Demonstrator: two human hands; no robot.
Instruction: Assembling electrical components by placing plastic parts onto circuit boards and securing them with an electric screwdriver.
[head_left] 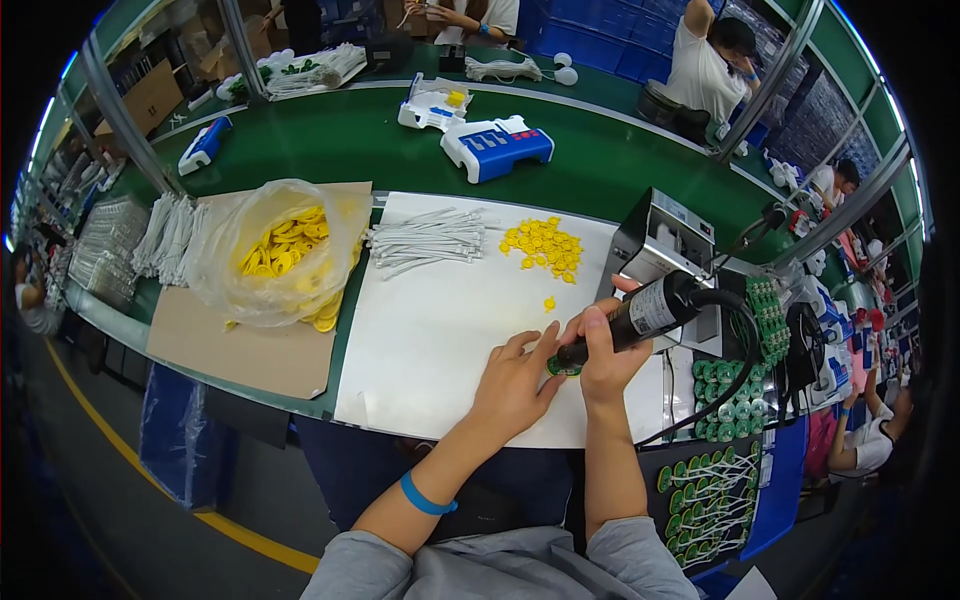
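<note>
My right hand [603, 352] grips a black electric screwdriver [640, 312] with a thick black cable, its tip pressed down onto a small round green circuit board [560, 367] on the white mat [430, 340]. My left hand [515, 380] lies flat beside it and steadies that board with its fingertips. A blue band sits on my left wrist. A scatter of small yellow discs [543, 245] lies farther back on the mat, with a single one [549, 303] closer to my hands.
A clear bag of yellow discs [280, 250] sits on brown cardboard [250, 350] at left. Bundles of white wires [425, 240] lie on the mat. Round green boards [735, 400] fill a tray at right beside a grey box [660, 240]. Other people work across the green table [330, 140].
</note>
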